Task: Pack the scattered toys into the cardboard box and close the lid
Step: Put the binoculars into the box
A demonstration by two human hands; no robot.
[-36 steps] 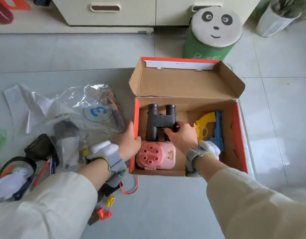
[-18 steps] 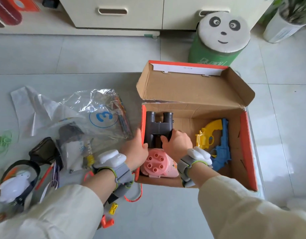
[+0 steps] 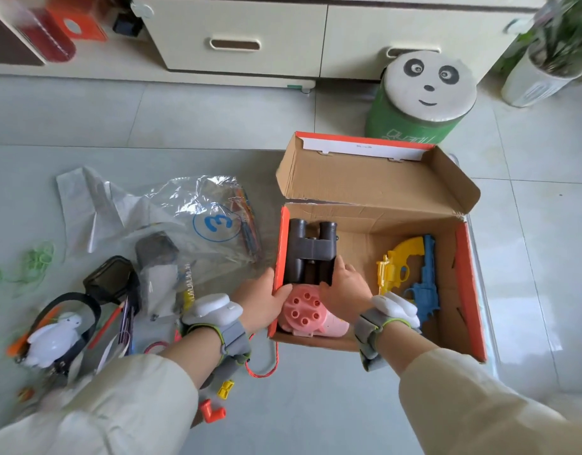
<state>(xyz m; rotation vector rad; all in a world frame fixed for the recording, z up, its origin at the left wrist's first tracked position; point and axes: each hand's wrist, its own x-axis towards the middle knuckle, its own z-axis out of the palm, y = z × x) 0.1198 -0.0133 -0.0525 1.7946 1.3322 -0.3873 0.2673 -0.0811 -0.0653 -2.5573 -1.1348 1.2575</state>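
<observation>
Now the right hand [image 3: 343,290] grips the binoculars [image 3: 311,254], which lie inside the cardboard box [image 3: 463,274] against its left wall, touching a pink toy [image 3: 302,311]. The left hand [image 3: 261,303] clasps that wall, and the lid [image 3: 375,182] stands open.

Open orange-edged cardboard box [image 3: 460,284] — right hand [image 3: 343,290] grips dark grey plastic binoculars [image 3: 311,254]; left hand [image 3: 261,302] holds its wall.
</observation>
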